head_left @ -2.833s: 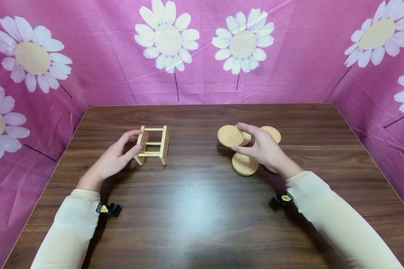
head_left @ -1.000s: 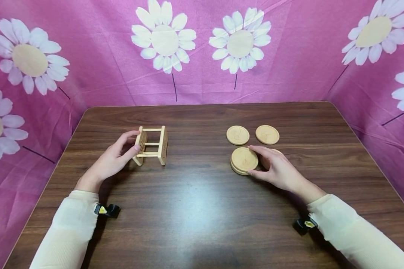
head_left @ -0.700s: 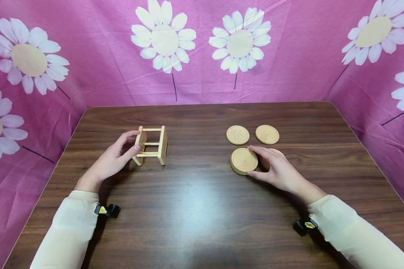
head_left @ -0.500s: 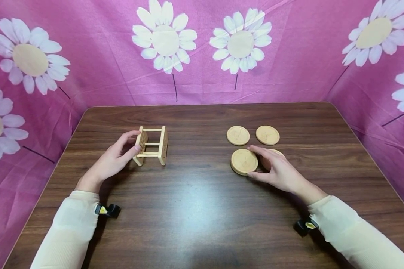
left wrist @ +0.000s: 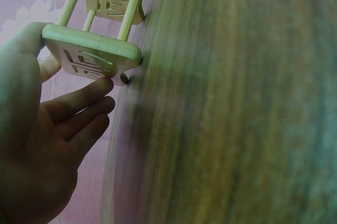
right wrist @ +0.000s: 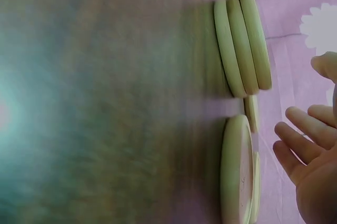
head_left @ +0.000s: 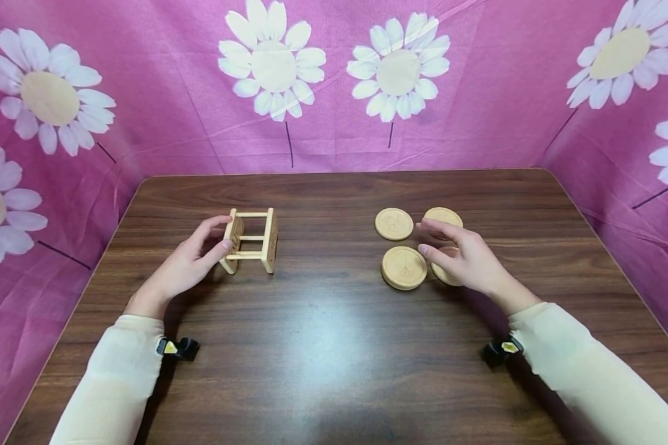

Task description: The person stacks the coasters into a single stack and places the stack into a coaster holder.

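My left hand grips the near side panel of a small wooden coaster holder, thumb at one edge and index finger at the other. In the left wrist view, cut-out patterns show in the holder's panels, which round bars join. My right hand hovers over the right-hand coasters with nothing in its fingers, thumb and fingers apart. Just left of it lies a neat stack of round wooden coasters, three thick in the right wrist view. A single coaster beside the stack is partly hidden under the hand.
Behind the stack a coaster lies flat. Another coaster at the back right is partly covered by my fingers. The brown wooden table ends at a pink flowered cloth on the back and sides.
My right hand lowered a coaster onto the front stack, evened it there, then let go and rose back and to the right. My left hand and the coaster holder stayed in place.
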The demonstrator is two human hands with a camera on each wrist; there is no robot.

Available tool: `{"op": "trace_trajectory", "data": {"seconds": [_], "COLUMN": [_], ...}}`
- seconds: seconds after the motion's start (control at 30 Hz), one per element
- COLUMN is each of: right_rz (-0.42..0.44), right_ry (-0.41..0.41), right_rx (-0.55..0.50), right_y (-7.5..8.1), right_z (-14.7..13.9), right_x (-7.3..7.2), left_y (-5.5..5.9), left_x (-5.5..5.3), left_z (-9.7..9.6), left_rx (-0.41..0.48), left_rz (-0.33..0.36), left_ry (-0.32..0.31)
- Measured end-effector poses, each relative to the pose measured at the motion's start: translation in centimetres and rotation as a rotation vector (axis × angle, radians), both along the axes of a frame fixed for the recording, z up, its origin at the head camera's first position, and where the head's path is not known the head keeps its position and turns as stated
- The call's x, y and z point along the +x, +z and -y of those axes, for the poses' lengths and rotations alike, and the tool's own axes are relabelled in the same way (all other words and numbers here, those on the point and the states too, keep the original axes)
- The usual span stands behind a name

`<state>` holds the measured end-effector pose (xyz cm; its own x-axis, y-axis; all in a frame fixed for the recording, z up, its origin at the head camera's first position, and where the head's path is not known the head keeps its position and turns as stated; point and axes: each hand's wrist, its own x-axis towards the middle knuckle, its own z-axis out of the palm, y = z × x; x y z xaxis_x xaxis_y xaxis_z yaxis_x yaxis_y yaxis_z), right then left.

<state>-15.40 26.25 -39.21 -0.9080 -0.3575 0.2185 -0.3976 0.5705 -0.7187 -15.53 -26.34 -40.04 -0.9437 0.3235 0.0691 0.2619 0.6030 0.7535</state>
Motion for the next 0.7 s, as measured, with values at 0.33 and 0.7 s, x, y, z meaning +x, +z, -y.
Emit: {"op": "trace_trajectory", "data": {"seconds": [0.33,0.7], "right_rz": [-0.005,0.027], "right_ry": [0.021,0.01], "right_rx": [0.055,0.092], "right_y": [0.1,-0.9], "right_z": [-0.2,0.0], "right_x": [-2.3,-3.8], "left_y": [0.1,0.0], "left_x": [0.0,0.2], "left_z": [0.0,-0.1], "left_rx": [0.0,-0.004], "left_rz": [0.001,-0.006], "left_ry": [-0.002,-0.001]}}
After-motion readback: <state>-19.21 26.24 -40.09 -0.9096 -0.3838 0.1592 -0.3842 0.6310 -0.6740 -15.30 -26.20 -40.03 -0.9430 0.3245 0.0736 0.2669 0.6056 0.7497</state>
